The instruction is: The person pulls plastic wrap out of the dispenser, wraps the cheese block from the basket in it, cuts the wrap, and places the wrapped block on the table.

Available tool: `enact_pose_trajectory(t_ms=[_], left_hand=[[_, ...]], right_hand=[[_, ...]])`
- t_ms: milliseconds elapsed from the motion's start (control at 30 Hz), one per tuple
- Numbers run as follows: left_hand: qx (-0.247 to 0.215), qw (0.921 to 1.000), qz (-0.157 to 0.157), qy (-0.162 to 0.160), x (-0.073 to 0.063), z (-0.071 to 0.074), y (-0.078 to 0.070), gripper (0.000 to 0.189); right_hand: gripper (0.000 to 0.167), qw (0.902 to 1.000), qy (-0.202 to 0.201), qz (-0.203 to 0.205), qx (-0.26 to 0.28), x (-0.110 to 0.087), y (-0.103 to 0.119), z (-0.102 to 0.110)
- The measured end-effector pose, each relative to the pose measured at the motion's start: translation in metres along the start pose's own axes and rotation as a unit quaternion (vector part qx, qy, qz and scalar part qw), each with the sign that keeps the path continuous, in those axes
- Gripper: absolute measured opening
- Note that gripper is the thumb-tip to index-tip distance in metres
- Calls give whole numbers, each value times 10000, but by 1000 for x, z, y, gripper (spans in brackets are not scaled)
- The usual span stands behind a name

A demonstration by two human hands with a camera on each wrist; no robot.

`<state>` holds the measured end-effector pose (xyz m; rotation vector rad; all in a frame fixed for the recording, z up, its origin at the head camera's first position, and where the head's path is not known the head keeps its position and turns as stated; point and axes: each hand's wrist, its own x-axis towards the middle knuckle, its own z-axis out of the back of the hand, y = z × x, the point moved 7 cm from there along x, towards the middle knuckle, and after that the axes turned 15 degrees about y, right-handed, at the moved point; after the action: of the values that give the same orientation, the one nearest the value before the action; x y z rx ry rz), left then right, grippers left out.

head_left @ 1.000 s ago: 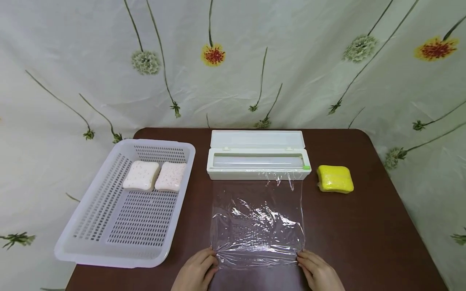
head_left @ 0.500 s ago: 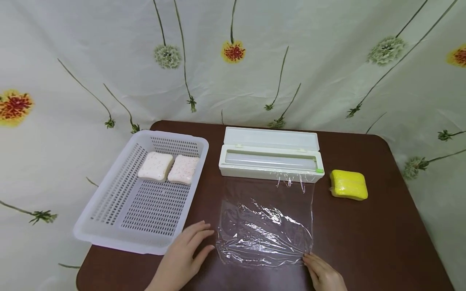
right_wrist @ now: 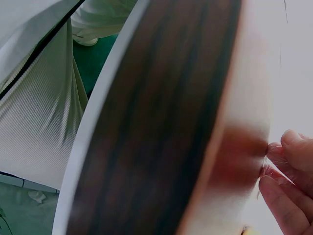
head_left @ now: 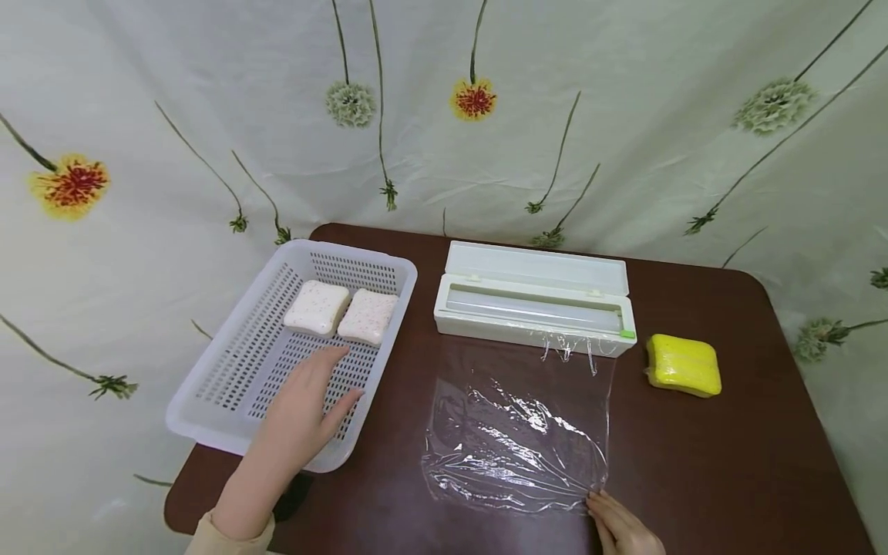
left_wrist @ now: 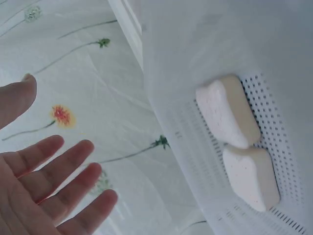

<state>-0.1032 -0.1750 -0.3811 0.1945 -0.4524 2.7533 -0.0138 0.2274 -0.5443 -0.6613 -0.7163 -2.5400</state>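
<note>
My left hand (head_left: 298,405) hovers over the white perforated basket (head_left: 183,412), thumb and fingers spread with nothing between them. Two speckled whitish sponge-like blocks lie in the basket: a left block (head_left: 317,308) and a pinker right block (head_left: 368,316), both just beyond my fingertips. In the left wrist view the left fingers (left_wrist: 73,171) are extended, apart from the blocks. My right hand (head_left: 620,524) pinches the near right corner of a sheet of plastic wrap (head_left: 513,432). The sheet runs out from a white wrap dispenser box (head_left: 534,327) with its lid raised.
A yellow block in clear film (head_left: 683,364) sits right of the dispenser. All stand on a dark brown table (head_left: 735,462) with rounded far corners. Behind it hangs a flower-printed cloth (head_left: 416,154).
My left hand has let go of the wrap's left corner and moved left and forward over the basket. My right hand keeps its pinch. The head view has turned left.
</note>
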Motion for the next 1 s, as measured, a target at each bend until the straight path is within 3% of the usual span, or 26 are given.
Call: enact_pose_trajectory(t_ms=[233,367,500,767,1000], left_hand=[[-320,9919,750,974,24,-3,34,72],[-865,9763,1234,1554,38,-8,58,86],[-1300,9602,1531,1941,50,-17,81,95],[-1413,9445,1782,2371,78,-43,115,103],[-1707,9253,2189,2585,92,-67,135,110]], right_hand=[[59,9997,-153,54,166,-2,-4,-2],[59,9996,-213,92,154,-2,-5,-3],[61,9998,-147,58,146,-2,-4,-3],[61,9999,-140,30,97,-1,-3,-2],[60,9994,-244,181,179,-2,-4,-4]])
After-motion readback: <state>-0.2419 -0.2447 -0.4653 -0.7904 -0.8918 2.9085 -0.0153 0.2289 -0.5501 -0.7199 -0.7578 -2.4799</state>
